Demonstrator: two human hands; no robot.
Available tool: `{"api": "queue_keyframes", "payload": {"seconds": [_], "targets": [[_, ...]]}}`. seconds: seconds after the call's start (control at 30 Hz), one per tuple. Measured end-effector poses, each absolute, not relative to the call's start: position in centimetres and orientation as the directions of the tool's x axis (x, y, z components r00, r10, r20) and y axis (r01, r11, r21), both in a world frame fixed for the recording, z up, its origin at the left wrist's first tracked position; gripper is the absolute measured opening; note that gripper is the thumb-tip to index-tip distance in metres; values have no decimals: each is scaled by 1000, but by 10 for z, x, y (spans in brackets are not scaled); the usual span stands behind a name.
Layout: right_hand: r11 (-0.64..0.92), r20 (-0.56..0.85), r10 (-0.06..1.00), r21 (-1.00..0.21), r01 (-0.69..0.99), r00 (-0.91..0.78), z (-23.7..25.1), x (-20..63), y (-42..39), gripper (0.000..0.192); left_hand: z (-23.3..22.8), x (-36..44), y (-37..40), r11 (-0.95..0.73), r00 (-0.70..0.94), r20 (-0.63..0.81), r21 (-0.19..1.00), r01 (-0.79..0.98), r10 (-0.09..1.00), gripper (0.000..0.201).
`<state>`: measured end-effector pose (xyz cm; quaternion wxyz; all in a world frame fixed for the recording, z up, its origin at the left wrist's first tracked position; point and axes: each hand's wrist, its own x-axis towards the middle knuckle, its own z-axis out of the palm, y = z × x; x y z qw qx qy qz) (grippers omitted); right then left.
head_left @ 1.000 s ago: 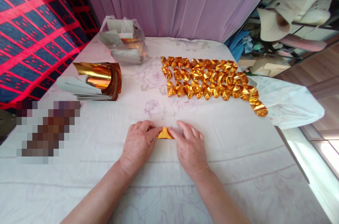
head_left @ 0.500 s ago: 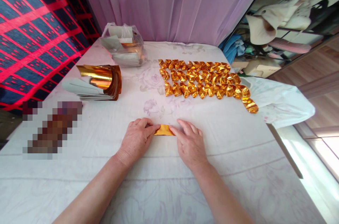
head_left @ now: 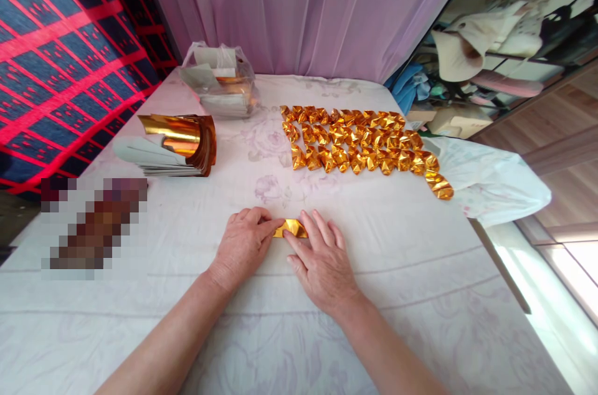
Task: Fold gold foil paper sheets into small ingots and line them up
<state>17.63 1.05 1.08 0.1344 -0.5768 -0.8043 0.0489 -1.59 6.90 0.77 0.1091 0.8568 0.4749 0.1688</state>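
A small strip of folded gold foil paper (head_left: 292,228) lies flat on the cloth-covered table. At its left end my left hand (head_left: 243,240) is closed, thumb and forefinger pinching the edge, the other fingers curled. My right hand (head_left: 324,258) has its fingers stretched out and spread. Its forefinger presses on the middle of the strip, and another fingertip touches the right end. Beyond the hands, folded gold foil pieces (head_left: 357,136) sit in rows at the back right. A bent stack of gold foil sheets (head_left: 187,142) with pale backs stands at the left.
A clear plastic bag (head_left: 224,80) of more sheets stands at the back left. A white plastic bag (head_left: 499,177) hangs over the right table edge. Purple curtains (head_left: 299,9) close off the back. Shelves with a hat (head_left: 460,49) stand at right; a pixelated patch covers the left.
My right hand has moved left and opened out, its forefinger now pressing on the strip instead of pinching its right end. My left hand stays in place.
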Motion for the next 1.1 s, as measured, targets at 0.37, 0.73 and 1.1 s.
{"api": "queue_keyframes", "payload": {"seconds": [0.37,0.73,1.1], "targets": [[246,185,958,-150,958,-217,6,197,-4,38,7,-17,69,-539,505,190,346,768,842,29],[217,220,957,-113,970,-189,2,199,-8,39,7,-15,69,-538,492,218,331,775,843,28],[228,180,962,-122,966,-204,3,181,6,54,8,-14,68,-531,486,214,338,777,848,27]]}}
